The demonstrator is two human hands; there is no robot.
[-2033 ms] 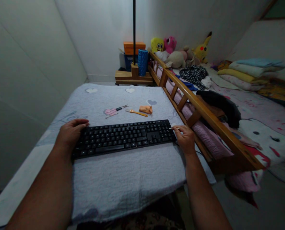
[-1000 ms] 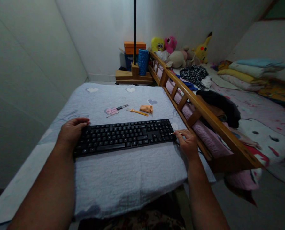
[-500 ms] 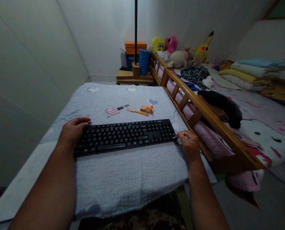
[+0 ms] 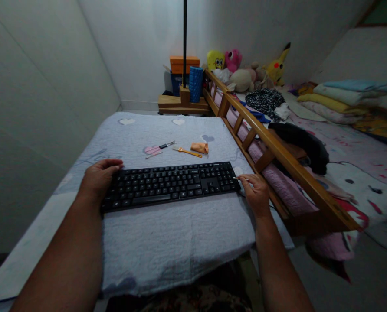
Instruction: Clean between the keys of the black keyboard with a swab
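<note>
A black keyboard [image 4: 170,184] lies on a pale blue quilted cloth [image 4: 177,229]. At its left end my left hand [image 4: 99,177] grips the edge, thumb and fingers together. My right hand [image 4: 254,190] pinches a thin white cotton swab [image 4: 241,178], whose tip is over the right edge of the number pad. Behind the keyboard are a brush with a yellow handle [image 4: 191,152], a crumpled orange-brown item [image 4: 199,148], a tool with a black grip [image 4: 163,147] and another thin swab [image 4: 153,155].
A wooden bed rail [image 4: 265,136] runs along the right side of the cloth, with bedding and plush toys beyond it. At the back stand an orange box [image 4: 184,64], a blue cylinder [image 4: 195,84] and a dark pole [image 4: 185,39].
My right hand has shifted slightly up and left, carrying the swab tip from the number pad's lower right corner farther up its right edge. My left hand stays where it was.
</note>
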